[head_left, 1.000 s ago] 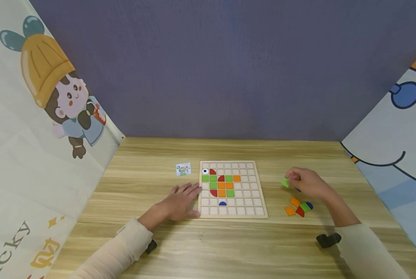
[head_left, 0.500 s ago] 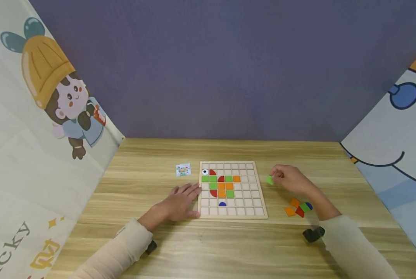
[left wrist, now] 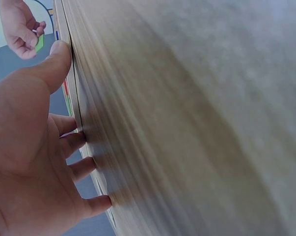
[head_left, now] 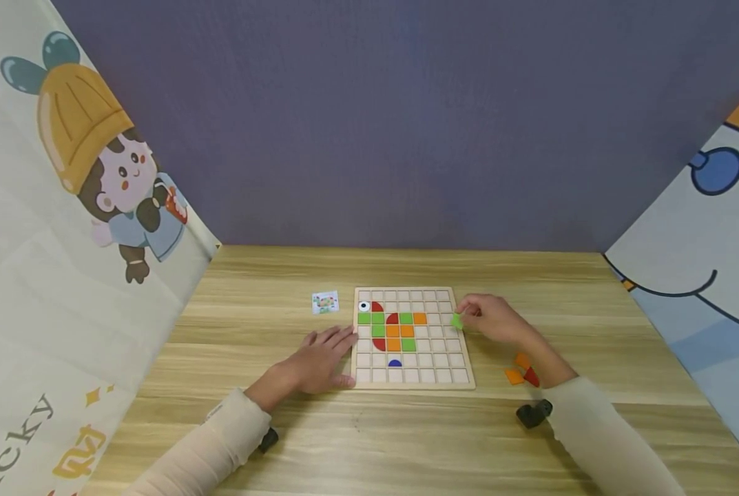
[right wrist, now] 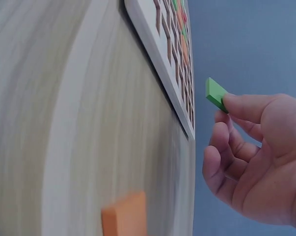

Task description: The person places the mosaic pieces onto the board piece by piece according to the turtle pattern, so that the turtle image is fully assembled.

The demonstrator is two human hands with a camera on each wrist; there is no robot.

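Green tile (head_left: 457, 321) up off the surface, pinched at one end between thumb and finger of the right hand (head_left: 490, 319), right of centre in the head view! Snug-looking hold, remaining fingers curled in towards the palm, free end of the tile sticking out ahead. Seen from above, right at the right-hand rim of the gridded board (head_left: 441, 359); in the right wrist view, in mid-air, apart from board and table (head_left: 344, 441) alike. Judging by that, a placing step in hand, between pick-up and set-down. Next move, probably: carry left over the grid, line up with a cell, lower flat, let go. Which cell? Impossible to tell.

Over at the board's left edge, left hand (head_left: 322, 362) with fingers spread, gripping nothing; likely a steadying touch. On the grid, a cluster of coloured pieces (head_left: 393, 331), eye piece (head_left: 364, 306) at its upper left, blue half-round (head_left: 395, 363) alone lower down. Towards the lower right of the frame, loose orange tiles (head_left: 514, 376) beside a red piece (head_left: 532, 377).

And now the writing! Left of the board's top corner, small printed card (head_left: 325, 302), any lettering too small to read. Lower left of the frame, on the wall panel (head_left: 47, 331), dark letters "ucky" (head_left: 16, 441), plus a gold character (head_left: 87, 448) alongside. No readable brand.
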